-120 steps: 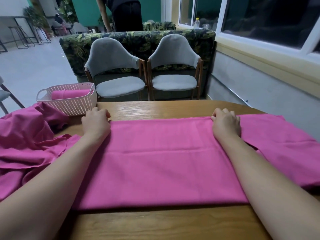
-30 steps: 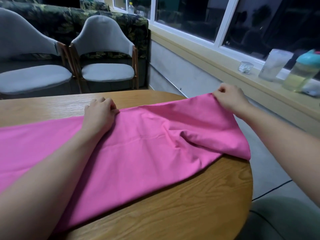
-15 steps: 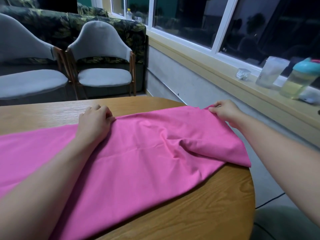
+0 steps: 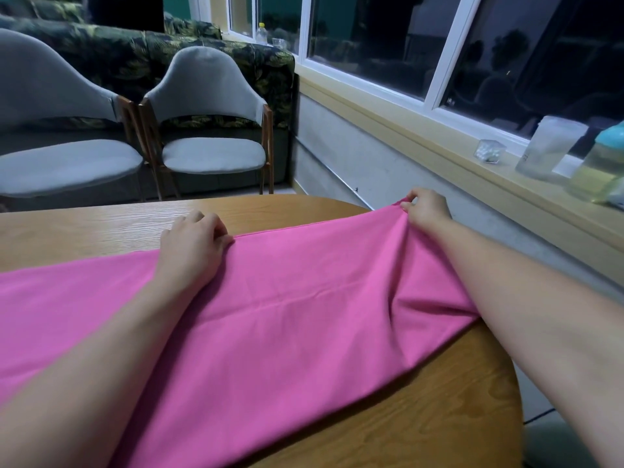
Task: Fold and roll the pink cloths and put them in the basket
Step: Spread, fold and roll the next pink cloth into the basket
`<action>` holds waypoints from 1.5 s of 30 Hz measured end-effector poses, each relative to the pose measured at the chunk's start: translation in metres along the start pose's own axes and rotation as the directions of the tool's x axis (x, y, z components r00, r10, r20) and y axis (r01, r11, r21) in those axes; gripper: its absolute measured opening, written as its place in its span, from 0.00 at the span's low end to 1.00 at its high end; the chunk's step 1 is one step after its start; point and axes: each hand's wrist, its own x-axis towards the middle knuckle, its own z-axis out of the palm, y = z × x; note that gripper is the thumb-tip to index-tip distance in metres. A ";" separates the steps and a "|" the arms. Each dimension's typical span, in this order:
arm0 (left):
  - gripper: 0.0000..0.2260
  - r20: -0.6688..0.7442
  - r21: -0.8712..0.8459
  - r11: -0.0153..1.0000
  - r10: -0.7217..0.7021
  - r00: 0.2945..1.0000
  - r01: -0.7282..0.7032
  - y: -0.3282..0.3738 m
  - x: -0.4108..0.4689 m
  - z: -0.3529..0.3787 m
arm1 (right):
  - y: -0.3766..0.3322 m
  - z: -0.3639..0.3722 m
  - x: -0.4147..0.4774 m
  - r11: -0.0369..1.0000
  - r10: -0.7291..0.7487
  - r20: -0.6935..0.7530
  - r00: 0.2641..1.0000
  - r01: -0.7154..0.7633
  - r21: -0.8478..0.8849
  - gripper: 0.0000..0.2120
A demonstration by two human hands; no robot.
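A long folded pink cloth [image 4: 270, 319] lies across the wooden table [image 4: 422, 417], running off the left edge of the view. My left hand [image 4: 192, 244] rests on its far edge with curled fingers pinching the fabric there. My right hand [image 4: 425, 207] pinches the cloth's far right corner near the table's rim and holds it slightly raised, so the right end bunches into folds. The basket is out of view.
Two grey chairs [image 4: 209, 153] stand beyond the table, with a leaf-patterned sofa [image 4: 141, 59] behind them. On the window sill [image 4: 456, 163] to the right stand a clear cup [image 4: 550, 146], a teal-lidded bottle [image 4: 601, 163] and a small clear box [image 4: 489, 151].
The view has swung from the table's middle to its right end. My right hand dropped with the cloth corner, then shifted slightly right along the rim; my left hand keeps its grip on the far edge.
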 end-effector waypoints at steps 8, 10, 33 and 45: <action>0.07 -0.007 -0.001 1.000 -0.004 1.000 0.004 0.000 0.000 0.000 | 0.002 0.015 -0.001 0.997 0.031 0.020 0.999 -0.030 -0.064 0.04; 0.07 -0.007 0.001 1.000 -0.006 1.000 0.006 0.000 0.000 0.000 | 0.006 0.013 0.000 0.998 0.037 0.037 0.999 -0.034 -0.060 0.06; 0.08 0.010 0.045 0.999 0.012 1.000 -0.013 0.005 -0.005 -0.006 | 0.088 -0.122 -0.144 0.994 0.040 0.501 0.864 -0.087 0.069 0.16; 0.08 0.016 0.055 0.998 0.004 1.000 -0.005 0.005 -0.005 -0.007 | 0.094 -0.117 -0.152 0.950 -0.001 0.541 0.841 -0.167 0.263 0.09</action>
